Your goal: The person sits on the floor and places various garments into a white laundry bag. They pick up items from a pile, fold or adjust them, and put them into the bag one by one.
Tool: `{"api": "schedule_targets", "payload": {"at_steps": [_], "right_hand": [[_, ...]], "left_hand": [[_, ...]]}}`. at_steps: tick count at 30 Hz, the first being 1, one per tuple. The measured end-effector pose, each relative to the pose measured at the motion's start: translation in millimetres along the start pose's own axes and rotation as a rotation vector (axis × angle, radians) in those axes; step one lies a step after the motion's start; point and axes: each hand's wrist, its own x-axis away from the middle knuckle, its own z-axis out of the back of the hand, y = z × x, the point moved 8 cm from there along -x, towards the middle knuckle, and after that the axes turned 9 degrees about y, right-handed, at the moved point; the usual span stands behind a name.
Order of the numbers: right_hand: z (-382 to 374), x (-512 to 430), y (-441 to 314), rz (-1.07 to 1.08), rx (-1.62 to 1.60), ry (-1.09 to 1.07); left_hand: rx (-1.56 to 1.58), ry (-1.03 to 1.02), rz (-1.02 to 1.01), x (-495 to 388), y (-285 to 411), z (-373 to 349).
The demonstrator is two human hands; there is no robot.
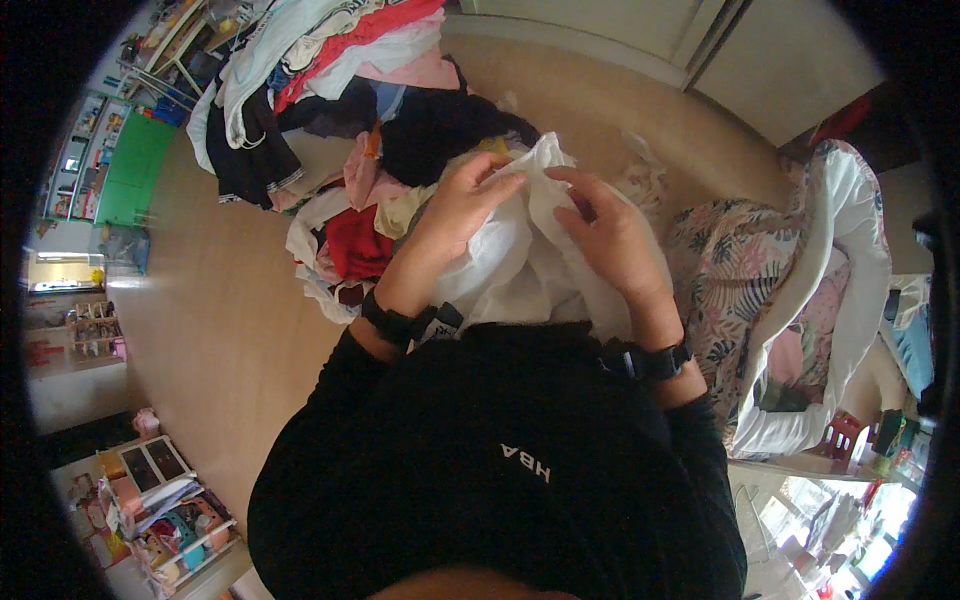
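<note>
A thin white cloth (517,262), slightly sheer, lies bunched in front of my black top. At its upper edge my left hand (469,199) pinches the fabric between thumb and fingers. My right hand (604,225) is at the same cloth a little to the right, thumb and fingers bent against it; whether it grips the fabric is hard to tell. Just beyond and left of my hands, a heap of clothes (431,131) in black, pink, red and white spreads over the floor.
To the right stands an open fabric storage bag (720,277) with a leaf print and white lining, clothes inside. Pale cabinet doors (787,67) border the far side. A green cabinet (135,165) is at the left, and a white shelf cart (169,510) holds small items at lower left.
</note>
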Motion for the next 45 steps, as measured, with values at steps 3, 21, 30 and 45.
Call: {"api": "schedule_targets", "payload": {"at_steps": [3,21,30,45], "right_hand": [[2.9,2.4,-26.1,0.280,0.204,0.048],[-3.8,14.0,-0.2,-0.109,-0.406,-0.025],[-30.1,43.1,19.6,-0.305,-0.622,-0.260],[-30.3,12.6,11.8,0.049,-0.071,0.116]], "left_hand": [[-0.291,-0.027,0.068,0.8,-5.9,2.4],[-0.151,0.067,-0.014,11.4,8.0,16.3],[0.148,0.098,0.068,17.8,-11.7,22.5],[0.439,0.025,0.167,22.9,-21.6,5.2]]}}
